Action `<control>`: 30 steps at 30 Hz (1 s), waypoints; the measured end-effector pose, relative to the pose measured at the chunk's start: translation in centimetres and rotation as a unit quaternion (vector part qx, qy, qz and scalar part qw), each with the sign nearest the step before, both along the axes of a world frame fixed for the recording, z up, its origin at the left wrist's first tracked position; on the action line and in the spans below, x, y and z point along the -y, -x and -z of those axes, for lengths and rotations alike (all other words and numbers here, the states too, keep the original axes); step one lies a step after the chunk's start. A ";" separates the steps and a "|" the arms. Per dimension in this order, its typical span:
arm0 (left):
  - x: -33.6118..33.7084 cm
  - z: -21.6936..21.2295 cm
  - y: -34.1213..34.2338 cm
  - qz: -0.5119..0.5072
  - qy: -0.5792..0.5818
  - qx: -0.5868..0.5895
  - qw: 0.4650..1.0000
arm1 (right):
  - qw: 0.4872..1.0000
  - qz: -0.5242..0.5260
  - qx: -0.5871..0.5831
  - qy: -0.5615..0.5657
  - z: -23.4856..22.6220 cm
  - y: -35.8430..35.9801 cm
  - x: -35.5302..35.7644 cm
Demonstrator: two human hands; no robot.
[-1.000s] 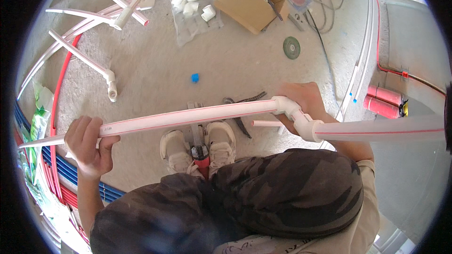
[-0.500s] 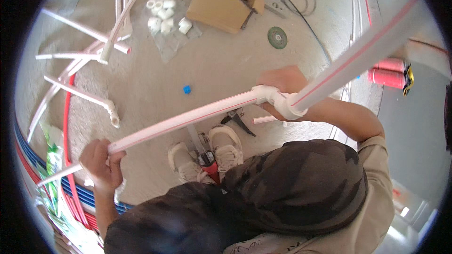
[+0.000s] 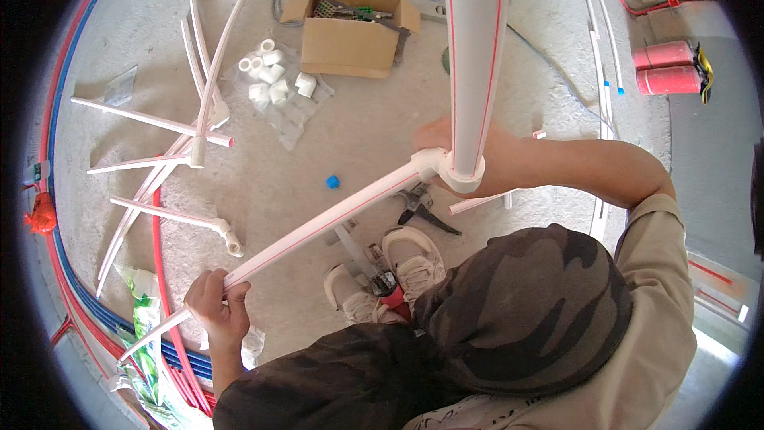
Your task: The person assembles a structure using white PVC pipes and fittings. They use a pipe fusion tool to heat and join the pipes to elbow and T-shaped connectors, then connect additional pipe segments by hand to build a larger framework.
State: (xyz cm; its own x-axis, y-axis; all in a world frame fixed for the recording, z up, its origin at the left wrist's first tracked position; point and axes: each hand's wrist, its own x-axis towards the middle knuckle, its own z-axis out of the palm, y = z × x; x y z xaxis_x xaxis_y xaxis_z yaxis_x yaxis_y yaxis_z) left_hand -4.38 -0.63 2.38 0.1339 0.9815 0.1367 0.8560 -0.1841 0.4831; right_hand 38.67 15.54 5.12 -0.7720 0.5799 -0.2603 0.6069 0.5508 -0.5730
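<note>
The left hand (image 3: 216, 307) was closed around a long white pipe with a red stripe (image 3: 318, 224), gripping it close to its lower end, down near the bundle of red and blue tubes (image 3: 171, 350) along the floor's edge. From that hand the pipe ran up and across to a white elbow fitting (image 3: 446, 169), where the right hand (image 3: 434, 139) was wrapped around the joint from behind; its fingers were mostly hidden by the fitting, so the exact grip could not be told beyond the hand being clamped there. A second, thicker-looking white pipe with red stripes (image 3: 475, 48) rose from the elbow fitting straight toward the camera. Both hands were well apart, one at each end of the long pipe. Just below the fitting, a pair of pipe cutters (image 3: 418, 203) lay on the concrete floor (image 3: 382, 111), and a small blue cap (image 3: 333, 181) lay to the left of the fitting. The person's light shoes (image 3: 414, 259) stood below the fitting. Farther from it, toward the top, sat an open cardboard box (image 3: 350, 40), with a clear bag of white fittings (image 3: 274, 84) just beside it. Loose white pipes (image 3: 159, 163) lay well to the left of the fitting, and a red cylinder (image 3: 664, 68) lay far to its right.
</note>
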 end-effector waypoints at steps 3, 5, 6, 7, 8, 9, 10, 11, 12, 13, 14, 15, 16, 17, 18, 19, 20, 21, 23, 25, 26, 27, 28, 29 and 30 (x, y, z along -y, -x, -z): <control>0.0 -0.1 0.1 0.005 -0.006 0.009 1.000 | 1.000 -0.009 -0.003 0.001 -0.3 0.0 -0.1; 0.0 -0.1 0.1 0.007 -0.005 0.009 1.000 | 1.000 -0.016 -0.010 -0.004 -0.5 0.0 -0.2; -0.1 -0.2 0.1 0.010 -0.013 0.009 1.000 | 0.999 -0.022 -0.019 -0.014 -0.6 0.0 -0.2; -0.1 -0.2 0.1 0.010 -0.017 0.008 1.000 | 0.999 -0.028 -0.021 -0.026 -0.6 0.0 -0.2; -0.1 -0.3 0.0 0.009 -0.013 0.010 1.000 | 0.999 -0.025 -0.018 -0.026 -0.6 -0.1 -0.2; -0.1 -0.4 0.0 0.010 -0.022 0.003 1.000 | 0.999 -0.021 -0.008 -0.028 -0.6 -0.1 -0.2; -0.1 -0.5 -0.1 0.010 -0.024 -0.002 1.000 | 0.999 -0.019 -0.012 -0.032 -0.4 -0.2 -0.2; -0.1 -0.7 -0.1 0.010 -0.026 -0.003 1.000 | 0.999 -0.013 -0.013 -0.037 -0.3 -0.2 -0.1; -0.2 -0.9 -0.2 0.011 -0.030 -0.019 0.999 | 0.999 -0.010 -0.030 -0.044 -0.2 -0.3 -0.1; -0.2 -1.1 -0.3 0.010 -0.032 -0.032 0.999 | 0.997 -0.011 -0.057 -0.058 0.0 -0.3 -0.2; -0.2 -1.4 -0.3 0.008 -0.033 -0.034 0.999 | 0.997 -0.003 -0.057 -0.058 0.1 -0.4 -0.2; -0.1 -1.7 -0.4 0.007 -0.036 -0.040 0.999 | 0.996 -0.001 -0.066 -0.065 0.1 -0.4 -0.2; -0.1 -1.9 -0.5 0.010 -0.040 -0.052 0.998 | 0.995 -0.002 -0.073 -0.070 0.1 -0.4 -0.3; 0.0 -2.2 -0.6 0.010 -0.054 -0.073 0.996 | 0.994 0.002 -0.068 -0.084 0.0 -0.5 -0.4; 0.1 -2.5 -0.7 0.013 -0.069 -0.084 0.994 | 0.993 0.005 -0.060 -0.099 -0.2 -0.7 -0.4; 0.2 -2.8 -0.7 0.028 -0.089 -0.106 0.990 | 0.993 0.008 -0.050 -0.109 -0.5 -0.8 -0.5; 0.3 -3.0 -0.8 0.031 -0.108 -0.100 0.989 | 0.990 0.016 -0.085 -0.109 -0.9 -0.9 -0.6; 0.5 -3.4 -0.9 0.031 -0.119 -0.103 0.987 | 0.987 0.023 -0.120 -0.106 -1.3 -1.0 -0.9; 0.8 -4.1 -1.1 0.035 -0.138 -0.110 0.984 | 0.977 0.014 -0.167 -0.129 -2.1 -1.1 -1.3; 1.2 -4.9 -1.3 0.026 -0.133 -0.119 0.984 | 0.963 -0.017 -0.194 -0.185 -2.8 -1.0 -1.9; 1.3 -5.3 -1.4 0.024 -0.142 -0.119 0.982 | 0.955 -0.018 -0.199 -0.218 -3.1 -0.9 -2.2; 1.5 -5.7 -1.6 0.021 -0.143 -0.127 0.981 | 0.946 -0.018 -0.204 -0.251 -3.3 -0.7 -2.5; 1.6 -6.0 -1.7 0.012 -0.136 -0.135 0.982 | 0.935 -0.018 -0.211 -0.285 -3.6 -0.5 -2.8; 1.8 -6.3 -1.8 0.006 -0.140 -0.140 0.980 | 0.930 -0.023 -0.212 -0.299 -4.0 -0.3 -3.1; 1.8 -6.5 -1.9 0.001 -0.144 -0.146 0.979 | 0.925 -0.026 -0.212 -0.313 -4.5 -0.2 -3.4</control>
State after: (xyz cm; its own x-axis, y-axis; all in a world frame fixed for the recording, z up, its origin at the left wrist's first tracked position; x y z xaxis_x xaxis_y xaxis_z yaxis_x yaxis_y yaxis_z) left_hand -2.53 -2.43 8.87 0.2106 0.9074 0.3637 0.9493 -0.2786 0.1454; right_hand 38.91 18.91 9.58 -0.7589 0.4739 0.4467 0.3638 0.8774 -0.3128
